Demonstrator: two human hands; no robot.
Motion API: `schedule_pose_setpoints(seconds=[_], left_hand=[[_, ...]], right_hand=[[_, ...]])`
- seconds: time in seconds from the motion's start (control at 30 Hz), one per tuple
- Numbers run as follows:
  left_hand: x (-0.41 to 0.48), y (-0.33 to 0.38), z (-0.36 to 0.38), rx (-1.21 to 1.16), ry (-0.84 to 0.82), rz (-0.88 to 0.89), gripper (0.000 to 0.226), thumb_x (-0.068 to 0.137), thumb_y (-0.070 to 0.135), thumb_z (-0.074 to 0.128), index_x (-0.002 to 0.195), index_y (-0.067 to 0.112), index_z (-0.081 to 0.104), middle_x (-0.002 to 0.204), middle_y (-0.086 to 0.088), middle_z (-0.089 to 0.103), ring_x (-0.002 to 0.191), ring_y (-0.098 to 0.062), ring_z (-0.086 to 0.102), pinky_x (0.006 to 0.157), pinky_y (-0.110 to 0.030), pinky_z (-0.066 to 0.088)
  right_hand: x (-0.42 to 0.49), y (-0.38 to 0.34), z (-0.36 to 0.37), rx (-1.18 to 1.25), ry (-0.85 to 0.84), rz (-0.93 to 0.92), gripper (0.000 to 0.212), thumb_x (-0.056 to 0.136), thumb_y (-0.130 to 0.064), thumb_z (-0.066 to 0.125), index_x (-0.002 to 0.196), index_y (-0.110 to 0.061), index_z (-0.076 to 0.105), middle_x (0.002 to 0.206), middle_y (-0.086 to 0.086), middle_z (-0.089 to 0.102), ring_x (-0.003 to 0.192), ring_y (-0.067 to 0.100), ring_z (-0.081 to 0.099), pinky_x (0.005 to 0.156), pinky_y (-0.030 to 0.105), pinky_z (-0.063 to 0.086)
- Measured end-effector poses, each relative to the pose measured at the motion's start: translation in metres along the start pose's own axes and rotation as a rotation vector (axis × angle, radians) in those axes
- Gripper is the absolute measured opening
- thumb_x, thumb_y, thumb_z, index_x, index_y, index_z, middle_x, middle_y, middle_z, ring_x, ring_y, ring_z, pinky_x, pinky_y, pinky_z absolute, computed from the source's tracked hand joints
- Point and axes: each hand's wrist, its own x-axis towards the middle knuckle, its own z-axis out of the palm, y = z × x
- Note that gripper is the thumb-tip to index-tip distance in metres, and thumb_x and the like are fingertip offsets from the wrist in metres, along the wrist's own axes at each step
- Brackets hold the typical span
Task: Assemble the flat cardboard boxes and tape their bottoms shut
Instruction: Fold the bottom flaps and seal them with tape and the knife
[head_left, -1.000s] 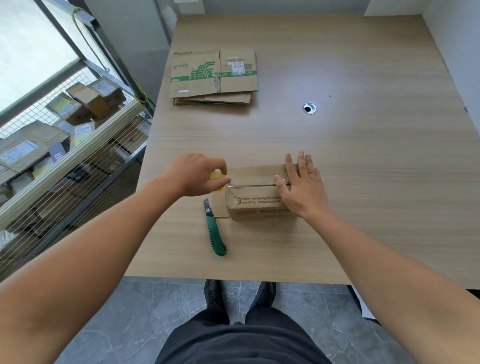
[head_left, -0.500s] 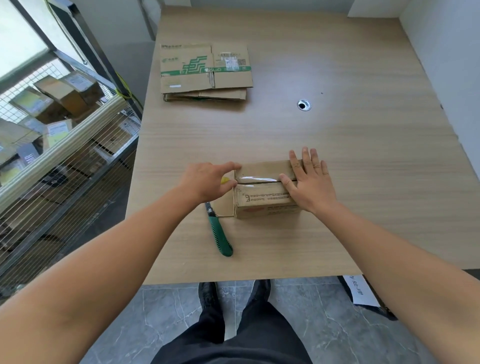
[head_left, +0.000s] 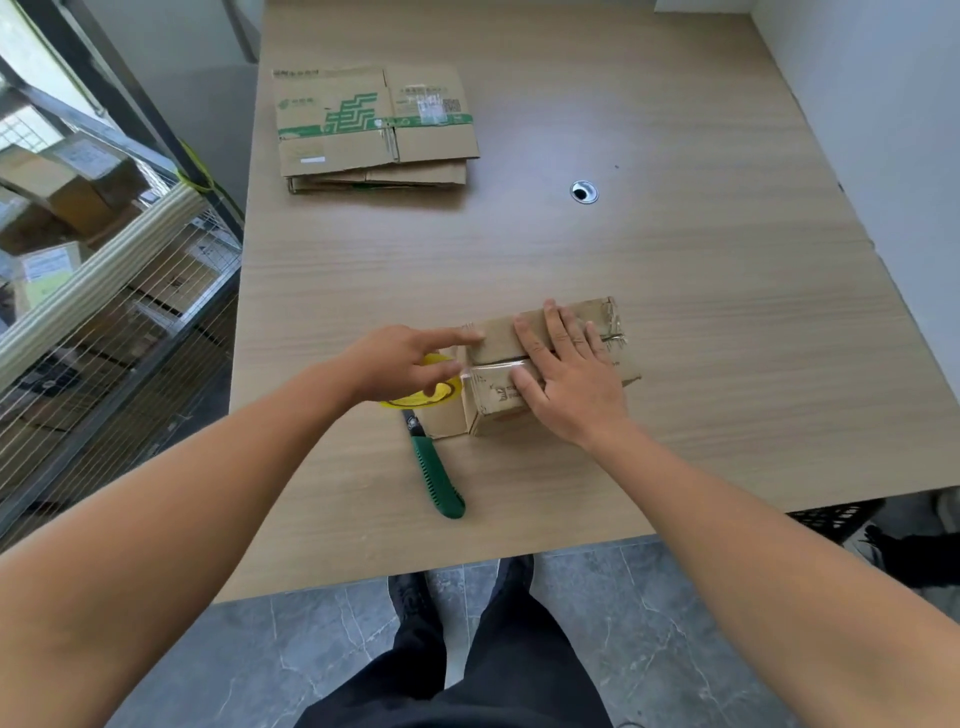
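Your right hand (head_left: 569, 379) lies flat and wide on top of the box (head_left: 615, 332), with the fingers spread. You press down so the flaps stay shut and the box does not slide while you tape. The box sits near the front edge of the worktop (head_left: 675, 249), close to you, where both hands can reach it.

Your left hand (head_left: 395, 364) is at the left end of the box. One finger is straight and touches the top edge there. I think it rubs the tape (head_left: 493, 370) down over the corner. A shiny strip of tape runs along the seam, under your right fingers. The yellow roll (head_left: 415, 399) is right under your left hand, beside the box. I cannot tell if your other fingers hold the roll or if it just lies there.

The green knife (head_left: 436, 467) lies just in front of the roll, near enough to grab when you need to cut. More flat boxes (head_left: 374, 124) wait in a pile at the far left of the worktop, well apart.
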Motion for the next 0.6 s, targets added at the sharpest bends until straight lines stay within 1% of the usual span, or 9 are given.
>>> schedule_pose_setpoints(seconds=[0.03,0.13,0.23,0.33,0.4,0.43,0.5,0.53,0.6], left_hand=[[0.003,-0.001,-0.001,-0.005,-0.009,0.003,0.048,0.098,0.057,0.047,0.143,0.061,0.035,0.068,0.014,0.069,0.078,-0.002,0.062,0.081,-0.029,0.047],[0.013,0.003,0.0,0.057,0.009,-0.006,0.049,0.095,0.061,0.048,0.142,0.061,0.035,0.065,0.014,0.056,0.078,-0.019,0.06,0.076,-0.033,0.044],[0.024,0.007,0.006,0.101,0.068,-0.016,0.05,0.093,0.064,0.049,0.142,0.061,0.037,0.066,0.014,0.047,0.076,-0.02,0.051,0.073,-0.032,0.04],[0.031,0.005,0.009,0.141,0.097,0.014,0.05,0.094,0.063,0.051,0.141,0.062,0.036,0.072,0.007,0.054,0.077,-0.024,0.057,0.071,-0.032,0.04],[0.032,0.006,0.009,0.162,0.123,0.026,0.049,0.094,0.061,0.051,0.141,0.06,0.038,0.073,0.004,0.054,0.081,-0.028,0.062,0.07,-0.033,0.039],[0.032,0.007,0.009,0.17,0.136,0.029,0.049,0.094,0.06,0.052,0.141,0.059,0.039,0.073,0.004,0.054,0.083,-0.03,0.063,0.07,-0.033,0.039],[0.035,0.011,0.006,0.189,0.145,0.032,0.048,0.094,0.059,0.052,0.141,0.057,0.041,0.073,0.004,0.053,0.085,-0.032,0.063,0.071,-0.033,0.04],[0.036,0.012,0.005,0.196,0.143,0.027,0.047,0.095,0.059,0.052,0.141,0.057,0.042,0.072,0.005,0.052,0.084,-0.031,0.063,0.071,-0.033,0.04],[0.039,0.012,0.004,0.208,0.144,0.022,0.047,0.095,0.058,0.052,0.141,0.057,0.042,0.068,0.008,0.046,0.081,-0.027,0.057,0.072,-0.033,0.039]], right_hand=[[0.002,0.003,0.0,-0.013,0.013,-0.013,0.071,0.094,-0.069,0.008,0.159,-0.042,0.002,0.17,0.001,-0.007,0.157,0.016,-0.009,0.126,0.04,-0.008],[0.012,0.014,-0.007,-0.019,0.002,-0.046,0.07,0.093,-0.07,0.008,0.158,-0.043,0.0,0.171,0.001,-0.003,0.157,0.017,-0.004,0.127,0.041,-0.004],[0.026,0.025,-0.018,-0.023,0.015,-0.096,0.076,0.093,-0.069,0.009,0.161,-0.036,0.008,0.171,0.001,0.0,0.157,0.017,-0.003,0.127,0.044,-0.003],[0.008,0.019,-0.021,0.159,0.303,-0.214,0.074,0.1,-0.057,0.036,0.158,-0.011,0.032,0.168,0.009,0.022,0.157,0.027,0.011,0.126,0.053,0.011],[-0.028,-0.005,-0.004,0.29,0.44,-0.378,0.069,0.099,-0.049,0.052,0.15,-0.005,0.043,0.162,0.012,0.034,0.154,0.031,0.022,0.125,0.053,0.017],[-0.05,-0.023,0.01,0.337,0.425,-0.431,0.066,0.096,-0.048,0.058,0.146,-0.004,0.049,0.157,0.012,0.042,0.151,0.032,0.03,0.124,0.053,0.022],[-0.085,-0.059,0.037,0.392,0.306,-0.402,0.061,0.092,-0.049,0.066,0.133,-0.005,0.061,0.138,0.01,0.058,0.135,0.03,0.049,0.115,0.05,0.036],[-0.094,-0.075,0.05,0.415,0.206,-0.329,0.06,0.091,-0.051,0.067,0.13,-0.005,0.062,0.13,0.008,0.061,0.126,0.028,0.053,0.108,0.048,0.042],[-0.095,-0.099,0.067,0.43,-0.046,-0.128,0.071,0.091,-0.059,0.062,0.139,-0.007,0.054,0.131,0.008,0.056,0.122,0.027,0.05,0.104,0.045,0.044]])
